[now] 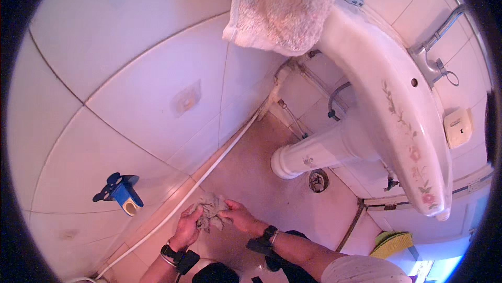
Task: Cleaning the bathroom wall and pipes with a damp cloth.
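Low over the bathroom floor, a crumpled greyish cloth point(212, 211) is bunched between my two hands. My left hand point(184, 229) grips its left side, thumb on top. On the other side, my right hand point(241, 217) pinches the cloth with the thumb pressed onto it. Both wrists wear dark bands. The fingers beneath the cloth are partly hidden.
A white pipe point(219, 158) runs along the foot of the tiled wall, where a blue holder point(124, 194) is mounted. To the right stands a flowered pedestal sink point(400, 105), a floor drain point(318, 180) near its base. A pale towel point(285, 8) hangs above.
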Motion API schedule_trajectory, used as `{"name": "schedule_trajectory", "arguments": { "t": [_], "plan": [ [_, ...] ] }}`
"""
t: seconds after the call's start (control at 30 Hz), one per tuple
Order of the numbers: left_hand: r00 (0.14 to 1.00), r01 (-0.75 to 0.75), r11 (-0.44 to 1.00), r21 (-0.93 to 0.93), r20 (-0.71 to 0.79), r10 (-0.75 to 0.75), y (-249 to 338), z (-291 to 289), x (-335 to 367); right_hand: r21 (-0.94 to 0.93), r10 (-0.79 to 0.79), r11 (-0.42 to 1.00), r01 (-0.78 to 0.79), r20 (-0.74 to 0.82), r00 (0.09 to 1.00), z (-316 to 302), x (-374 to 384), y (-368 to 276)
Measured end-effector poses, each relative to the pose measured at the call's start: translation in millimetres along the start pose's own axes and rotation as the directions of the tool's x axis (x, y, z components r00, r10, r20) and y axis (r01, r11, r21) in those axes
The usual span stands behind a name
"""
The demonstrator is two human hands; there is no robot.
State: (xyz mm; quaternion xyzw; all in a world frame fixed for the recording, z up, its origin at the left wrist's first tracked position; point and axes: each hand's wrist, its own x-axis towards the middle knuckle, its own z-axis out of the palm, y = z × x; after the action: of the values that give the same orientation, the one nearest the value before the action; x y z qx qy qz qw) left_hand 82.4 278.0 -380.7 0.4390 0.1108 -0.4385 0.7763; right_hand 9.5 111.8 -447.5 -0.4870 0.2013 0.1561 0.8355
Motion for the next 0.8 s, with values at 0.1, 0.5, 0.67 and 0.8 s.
{"name": "schedule_trajectory", "arguments": {
  "t": [0.1,0.5,0.67,0.8],
  "plan": [
    [0.999,0.018,0.999,0.028,-0.046,-0.017,6,5,-9,0.122,0.050,0.991,-0.051,0.010,0.999,5,-5,6],
    [0.958,-0.131,0.989,-0.072,-0.267,0.107,43,81,-97,0.146,-0.042,0.988,0.059,-0.119,0.992,106,-78,-100],
    [0.962,-0.149,0.988,0.039,-0.226,0.154,77,122,-139,0.053,-0.199,0.976,0.209,-0.149,0.968,138,-123,-146],
    [0.940,-0.180,0.964,0.198,-0.255,0.227,114,184,-158,-0.158,-0.379,0.921,0.355,-0.160,0.912,142,-167,-217]
  ]
}}
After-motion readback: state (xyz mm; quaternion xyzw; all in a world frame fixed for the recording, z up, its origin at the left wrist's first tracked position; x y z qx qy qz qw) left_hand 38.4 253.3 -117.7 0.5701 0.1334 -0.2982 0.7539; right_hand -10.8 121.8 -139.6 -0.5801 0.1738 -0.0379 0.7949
